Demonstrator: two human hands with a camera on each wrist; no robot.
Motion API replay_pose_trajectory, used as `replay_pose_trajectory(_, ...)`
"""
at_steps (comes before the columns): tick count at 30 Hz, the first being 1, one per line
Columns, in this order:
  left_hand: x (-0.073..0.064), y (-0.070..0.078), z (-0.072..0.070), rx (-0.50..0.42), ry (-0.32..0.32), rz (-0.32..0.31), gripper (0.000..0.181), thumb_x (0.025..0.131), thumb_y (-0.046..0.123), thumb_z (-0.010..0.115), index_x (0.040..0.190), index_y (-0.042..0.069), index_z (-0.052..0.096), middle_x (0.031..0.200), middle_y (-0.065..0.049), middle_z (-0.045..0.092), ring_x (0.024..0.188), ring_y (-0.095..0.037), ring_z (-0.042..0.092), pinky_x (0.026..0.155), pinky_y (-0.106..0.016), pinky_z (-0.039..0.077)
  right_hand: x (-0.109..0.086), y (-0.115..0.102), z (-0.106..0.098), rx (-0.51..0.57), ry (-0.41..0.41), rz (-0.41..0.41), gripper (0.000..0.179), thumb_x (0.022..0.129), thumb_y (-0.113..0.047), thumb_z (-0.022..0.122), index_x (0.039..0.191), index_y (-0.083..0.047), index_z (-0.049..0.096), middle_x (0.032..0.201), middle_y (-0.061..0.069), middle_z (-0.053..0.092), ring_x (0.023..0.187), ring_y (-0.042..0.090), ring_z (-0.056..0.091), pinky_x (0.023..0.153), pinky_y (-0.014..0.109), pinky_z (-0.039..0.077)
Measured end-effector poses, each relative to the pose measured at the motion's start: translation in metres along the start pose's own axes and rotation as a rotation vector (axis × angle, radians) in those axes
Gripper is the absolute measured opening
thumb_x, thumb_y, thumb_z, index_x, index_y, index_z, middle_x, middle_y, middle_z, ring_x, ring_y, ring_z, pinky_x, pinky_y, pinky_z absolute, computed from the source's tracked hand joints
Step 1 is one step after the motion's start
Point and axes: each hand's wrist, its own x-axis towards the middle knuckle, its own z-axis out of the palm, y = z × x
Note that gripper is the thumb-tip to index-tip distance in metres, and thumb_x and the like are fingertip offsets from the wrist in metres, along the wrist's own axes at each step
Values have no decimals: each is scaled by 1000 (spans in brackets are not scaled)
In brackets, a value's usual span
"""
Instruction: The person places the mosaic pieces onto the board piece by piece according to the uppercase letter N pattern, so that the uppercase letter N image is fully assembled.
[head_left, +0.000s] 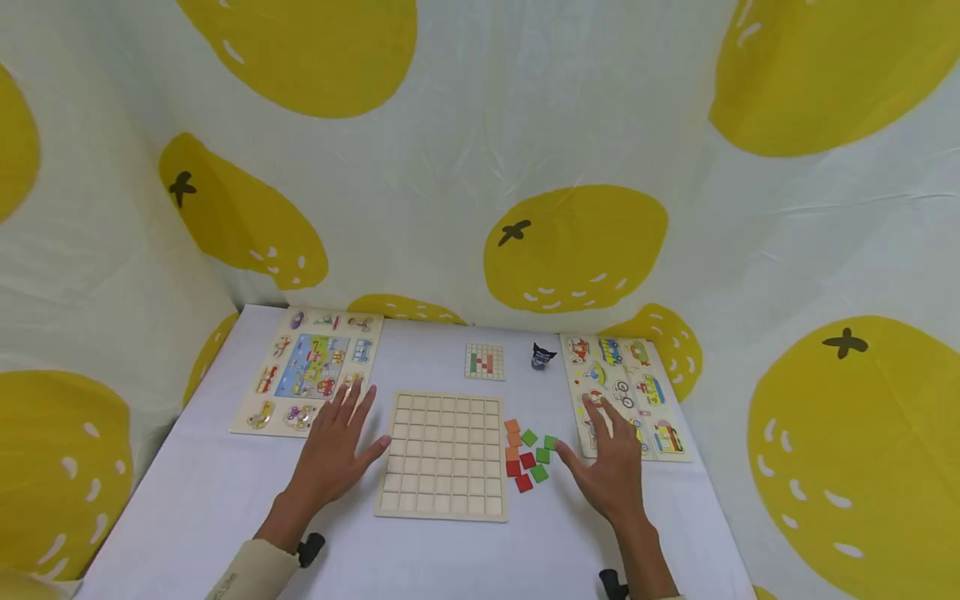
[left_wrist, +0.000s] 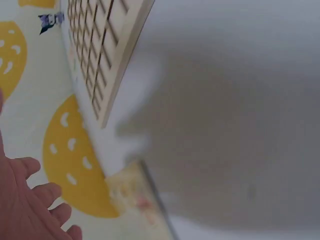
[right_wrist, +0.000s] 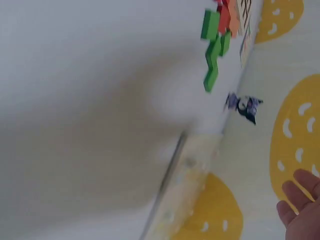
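Between my two hands lies a square wooden grid board [head_left: 442, 454] with rows of shallow square cells. My left hand [head_left: 333, 454] hovers with spread fingers left of it, its fingertips overlapping the left puzzle board [head_left: 255, 408] in the head view. My right hand [head_left: 611, 475] is held over the table on the other side, fingers spread, overlapping the right puzzle board [head_left: 667, 417]. Its thumb is close to the loose tiles: green tiles [head_left: 539, 473], red tiles [head_left: 523, 482] and orange tiles [head_left: 512, 426]. Neither hand holds anything.
Behind the grid board lies a small pattern card [head_left: 484, 362] with green and red squares. A small dark figurine [head_left: 541, 358] with pointed ears stands right of it. A white curtain [head_left: 435, 167] printed with yellow fruit surrounds the white table [head_left: 337, 533].
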Motion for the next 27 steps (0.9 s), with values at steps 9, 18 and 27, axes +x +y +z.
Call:
replay_pose_trajectory(9, -21, 9, 40, -163, -70, -44, 95, 92, 34, 84, 167, 10, 32, 174, -16, 34, 161, -42, 31, 126, -65, 34, -6, -26, 37, 247, -90, 28, 81, 87, -33, 89, 158, -33, 51, 150, 5, 60, 139, 29, 50, 116, 65, 43)
replay_pose_trajectory(18, -30, 15, 52, -200, -99, -66, 92, 88, 23, 87, 165, 10, 38, 172, -13, 39, 161, -41, 32, 128, -64, 30, -3, -33, 55, 327, -186, 100, 68, 89, -24, 88, 151, -31, 59, 147, 5, 63, 132, 27, 53, 109, 56, 44)
replay_pose_trajectory(27, -33, 19, 47, -217, -113, -52, 87, 87, 20, 86, 162, 8, 44, 170, -13, 42, 160, -44, 33, 128, -66, 28, 11, -30, 75, 315, -236, 166, 48, 92, -21, 85, 136, -30, 70, 131, -2, 76, 120, 22, 59, 105, 50, 44)
